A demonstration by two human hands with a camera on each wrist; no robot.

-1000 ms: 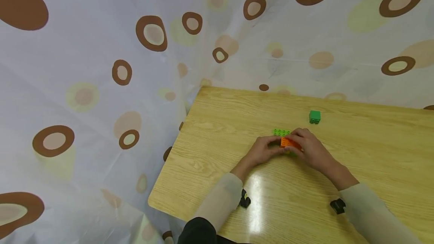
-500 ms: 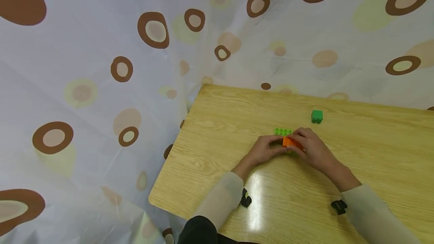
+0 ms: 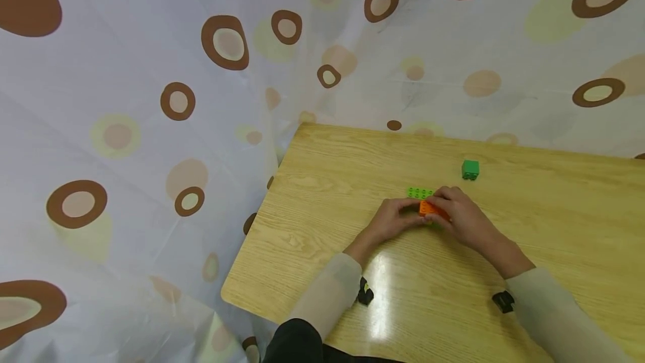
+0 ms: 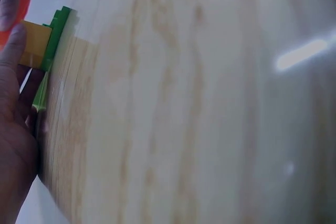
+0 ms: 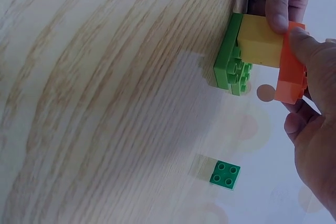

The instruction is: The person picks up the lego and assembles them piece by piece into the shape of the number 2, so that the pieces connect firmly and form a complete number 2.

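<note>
Both hands, left hand and right hand, grip a partly built stack: orange plastic brick on yellow brick on light-green studded plate; small dark-green cube brick lies apart, unattached.

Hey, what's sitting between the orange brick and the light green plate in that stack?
A yellow brick sits sandwiched between the orange brick and the light green plate, touching both. The right wrist view shows it plainly; in the head view the hands hide it.
</note>
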